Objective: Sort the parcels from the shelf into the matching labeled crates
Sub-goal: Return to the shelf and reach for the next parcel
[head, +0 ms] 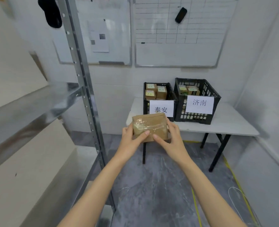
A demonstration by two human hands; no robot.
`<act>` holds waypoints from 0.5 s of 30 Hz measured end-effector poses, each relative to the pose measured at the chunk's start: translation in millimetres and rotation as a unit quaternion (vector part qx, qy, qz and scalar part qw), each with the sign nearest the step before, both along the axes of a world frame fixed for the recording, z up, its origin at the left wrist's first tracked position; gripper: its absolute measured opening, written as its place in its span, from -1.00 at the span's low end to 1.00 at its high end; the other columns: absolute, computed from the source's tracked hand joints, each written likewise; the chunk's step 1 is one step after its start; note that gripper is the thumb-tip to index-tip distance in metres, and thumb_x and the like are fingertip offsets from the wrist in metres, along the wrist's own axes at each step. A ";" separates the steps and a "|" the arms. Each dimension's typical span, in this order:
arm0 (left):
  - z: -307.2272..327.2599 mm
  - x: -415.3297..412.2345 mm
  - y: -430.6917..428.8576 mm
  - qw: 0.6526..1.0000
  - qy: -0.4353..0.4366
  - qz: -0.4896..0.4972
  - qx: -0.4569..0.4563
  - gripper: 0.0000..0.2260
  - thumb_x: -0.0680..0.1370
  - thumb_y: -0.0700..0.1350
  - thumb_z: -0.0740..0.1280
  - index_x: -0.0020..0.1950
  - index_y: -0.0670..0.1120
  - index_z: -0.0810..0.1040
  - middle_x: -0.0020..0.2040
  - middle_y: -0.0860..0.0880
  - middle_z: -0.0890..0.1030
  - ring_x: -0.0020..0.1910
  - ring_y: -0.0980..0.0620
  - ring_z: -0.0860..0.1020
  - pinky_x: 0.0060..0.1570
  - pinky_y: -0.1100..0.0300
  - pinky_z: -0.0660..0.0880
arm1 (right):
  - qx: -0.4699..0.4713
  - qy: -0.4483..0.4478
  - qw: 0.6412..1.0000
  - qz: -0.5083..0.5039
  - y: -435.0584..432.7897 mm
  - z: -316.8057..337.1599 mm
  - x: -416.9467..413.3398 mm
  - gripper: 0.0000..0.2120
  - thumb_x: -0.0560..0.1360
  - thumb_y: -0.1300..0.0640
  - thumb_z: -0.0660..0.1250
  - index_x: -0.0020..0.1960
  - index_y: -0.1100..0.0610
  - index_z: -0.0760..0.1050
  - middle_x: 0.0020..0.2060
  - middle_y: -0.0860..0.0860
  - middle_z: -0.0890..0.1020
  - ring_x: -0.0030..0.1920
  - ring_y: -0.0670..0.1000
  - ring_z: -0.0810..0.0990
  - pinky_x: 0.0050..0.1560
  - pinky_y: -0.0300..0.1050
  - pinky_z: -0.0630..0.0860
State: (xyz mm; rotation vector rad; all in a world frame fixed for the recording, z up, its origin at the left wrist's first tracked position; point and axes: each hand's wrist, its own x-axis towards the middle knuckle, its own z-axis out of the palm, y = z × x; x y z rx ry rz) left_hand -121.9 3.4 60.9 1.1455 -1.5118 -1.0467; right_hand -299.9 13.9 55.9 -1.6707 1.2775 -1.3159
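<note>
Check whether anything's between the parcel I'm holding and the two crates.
Nothing visible does. The left hand and right hand hold the parcel in open air before the left crate and right crate; both tops are open.

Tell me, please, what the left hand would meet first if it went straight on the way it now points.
Probably the front of the black crate labelled 泰安 on the white table: the left hand, gripping the brown parcel, points at it. Depth is unclear.

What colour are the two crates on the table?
Both crates are black, with lattice sides and white paper labels; the head view shows them.
</note>
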 end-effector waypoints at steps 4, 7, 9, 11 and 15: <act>-3.9 -31.9 -53.1 1.000 -0.006 -0.018 -0.011 -0.42 0.51 0.03 0.43 0.48 0.19 0.29 0.23 0.08 0.34 0.34 0.16 0.34 0.39 0.17 0.31 | -0.015 0.017 0.999 -0.037 -44.8 -6.7 -30.9 -0.25 0.51 -0.01 0.44 0.57 -0.21 0.11 0.33 -0.18 0.34 0.32 -0.39 0.30 0.31 -0.33 0.29; -8.9 -51.9 -102.8 0.999 -0.014 -0.043 -0.019 -0.34 0.49 0.04 0.46 0.51 0.20 0.21 0.30 0.11 0.33 0.35 0.15 0.35 0.38 0.08 0.36 | -0.019 0.014 0.998 -0.066 -88.5 -12.6 -53.2 -0.26 0.50 0.08 0.47 0.54 -0.14 0.17 0.34 -0.24 0.34 0.30 -0.42 0.29 0.33 -0.22 0.35; -10.9 -65.4 -140.9 0.998 -0.021 -0.052 -0.024 -0.34 0.48 0.02 0.47 0.49 0.19 0.22 0.35 0.09 0.35 0.34 0.13 0.37 0.34 0.07 0.40 | -0.020 0.011 0.996 -0.084 -121.9 -15.3 -67.7 -0.25 0.48 0.13 0.50 0.53 -0.09 0.19 0.36 -0.25 0.33 0.32 -0.28 0.37 0.29 -0.12 0.46; -9.7 -79.6 -179.3 0.998 -0.022 -0.058 -0.029 -0.36 0.47 -0.02 0.49 0.44 0.20 0.23 0.36 0.09 0.36 0.33 0.14 0.37 0.29 0.13 0.44 | -0.020 0.015 0.995 -0.102 -156.9 -15.2 -81.0 -0.26 0.45 0.18 0.52 0.48 -0.10 0.20 0.38 -0.17 0.33 0.30 -0.11 0.43 0.23 -0.10 0.52; -7.8 -104.2 -252.4 0.996 -0.029 -0.068 -0.047 -0.35 0.42 0.01 0.53 0.34 0.30 0.22 0.35 0.12 0.38 0.30 0.20 0.39 0.30 0.07 0.44 | -0.015 0.011 0.992 -0.126 -223.5 -13.1 -103.7 -0.26 0.42 0.25 0.53 0.42 -0.08 0.19 0.37 -0.06 0.32 0.27 -0.08 0.45 0.24 -0.13 0.52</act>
